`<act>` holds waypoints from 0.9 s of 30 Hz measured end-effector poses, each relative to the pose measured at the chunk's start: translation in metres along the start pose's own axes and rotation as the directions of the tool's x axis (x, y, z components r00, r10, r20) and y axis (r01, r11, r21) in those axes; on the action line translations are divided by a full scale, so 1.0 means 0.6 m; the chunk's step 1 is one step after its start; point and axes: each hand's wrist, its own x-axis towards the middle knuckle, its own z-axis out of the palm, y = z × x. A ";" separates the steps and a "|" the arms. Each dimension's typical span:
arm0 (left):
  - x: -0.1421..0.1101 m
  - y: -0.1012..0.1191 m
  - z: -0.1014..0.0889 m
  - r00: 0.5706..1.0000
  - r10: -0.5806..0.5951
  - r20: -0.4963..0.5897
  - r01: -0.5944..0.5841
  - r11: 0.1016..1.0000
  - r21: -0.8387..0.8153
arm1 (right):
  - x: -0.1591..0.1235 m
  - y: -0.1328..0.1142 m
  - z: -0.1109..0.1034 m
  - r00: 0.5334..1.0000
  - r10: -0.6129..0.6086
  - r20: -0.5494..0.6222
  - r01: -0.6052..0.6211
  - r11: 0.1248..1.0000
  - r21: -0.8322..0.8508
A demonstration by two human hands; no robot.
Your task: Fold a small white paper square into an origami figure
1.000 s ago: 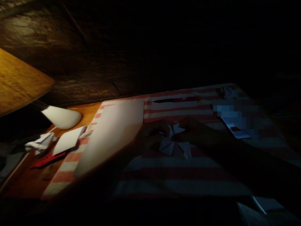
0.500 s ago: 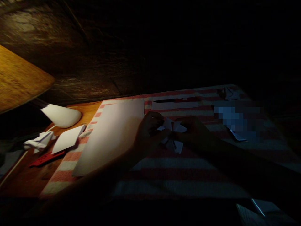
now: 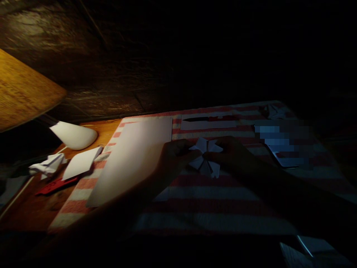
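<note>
The scene is very dark. A small white folded paper piece [image 3: 205,158] with several pointed flaps is held just above a red-and-white striped cloth [image 3: 212,197]. My left hand [image 3: 174,158] grips its left side with curled fingers. My right hand [image 3: 231,152] pinches its right side. Both forearms reach in from the bottom edge and are almost lost in shadow.
A large white sheet [image 3: 134,156] lies left of my hands. Farther left on the wooden table [image 3: 33,208] are a white lamp base [image 3: 74,136], a small white paper [image 3: 80,163], a crumpled paper [image 3: 48,165] and a red strip [image 3: 54,186]. A white strip [image 3: 208,123] lies behind.
The folded piece went from lying flat on the cloth to being lifted and drawn together between both hands. My hands have closed in on it and shifted slightly.
</note>
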 end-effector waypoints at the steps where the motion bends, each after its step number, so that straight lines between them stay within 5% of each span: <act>1: 0.000 0.000 0.000 1.000 -0.001 0.004 0.001 1.000 -0.006 | 0.000 0.000 0.001 1.000 0.017 -0.002 -0.017 1.000 0.014; 9: 0.003 -0.007 -0.005 0.999 -0.005 0.035 0.005 1.000 0.009 | -0.005 0.009 0.009 1.000 0.004 0.001 -0.004 0.992 0.130; 22: 0.001 -0.005 0.000 0.981 0.195 0.009 -0.195 0.976 0.095 | 0.004 0.010 0.010 0.993 -0.113 -0.028 0.113 0.994 -0.008; 27: -0.006 -0.002 0.006 0.981 0.191 0.004 -0.189 0.966 0.176 | -0.001 0.016 0.013 0.987 -0.146 -0.072 0.135 0.982 -0.133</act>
